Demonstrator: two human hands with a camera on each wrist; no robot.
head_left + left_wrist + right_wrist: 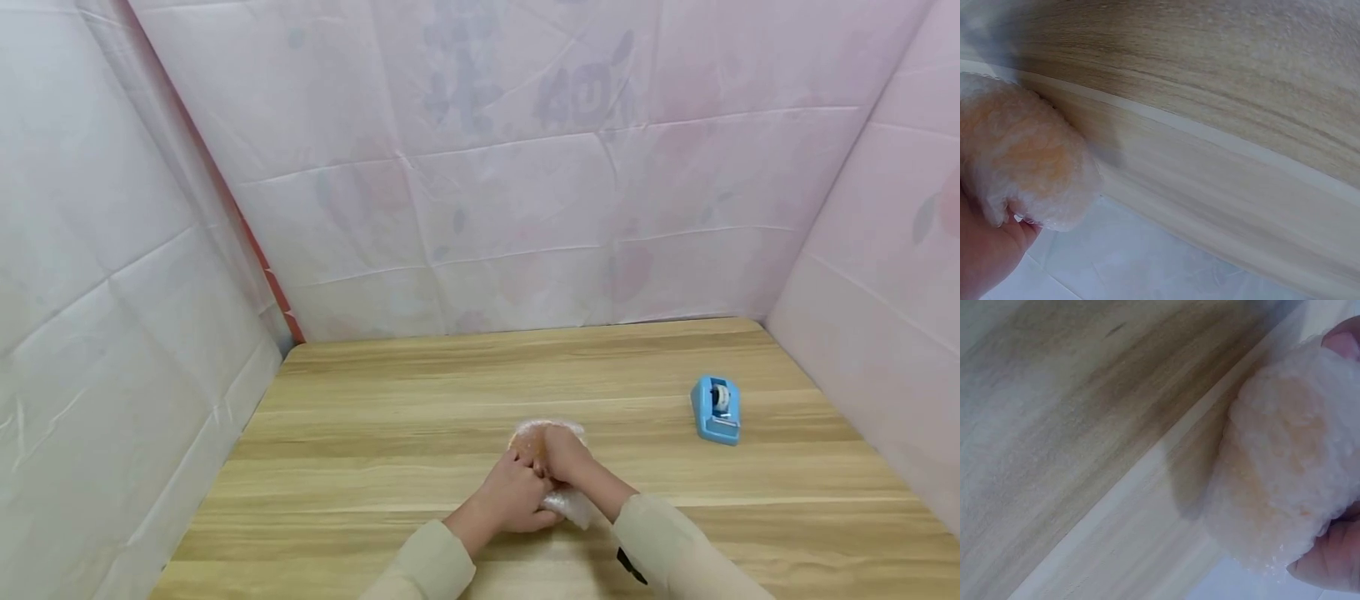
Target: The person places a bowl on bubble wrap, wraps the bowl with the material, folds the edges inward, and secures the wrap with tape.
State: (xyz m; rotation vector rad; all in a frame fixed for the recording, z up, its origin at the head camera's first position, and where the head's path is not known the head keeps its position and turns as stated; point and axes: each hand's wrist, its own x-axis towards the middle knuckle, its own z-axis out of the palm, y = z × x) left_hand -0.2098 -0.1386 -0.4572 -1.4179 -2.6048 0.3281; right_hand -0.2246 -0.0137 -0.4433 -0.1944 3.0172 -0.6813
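Note:
An orange-coloured object wrapped in bubble wrap (531,438) sits between both hands near the front middle of the table. From the left side my left hand (512,495) grips it, and the left wrist view shows a finger at the lower edge of the bubble wrap (1029,156). My right hand (567,455) holds the bundle from the right. In the right wrist view, digits press against opposite sides of the bubble wrap (1279,469). A loose flap of wrap hangs out below the hands. The layers blur what is inside, so I cannot tell its kind.
A blue tape dispenser (716,410) with a roll of clear tape stands toward the right side of the wood-grain table (360,408). Pale patterned sheets (517,200) hang behind the table and along both sides.

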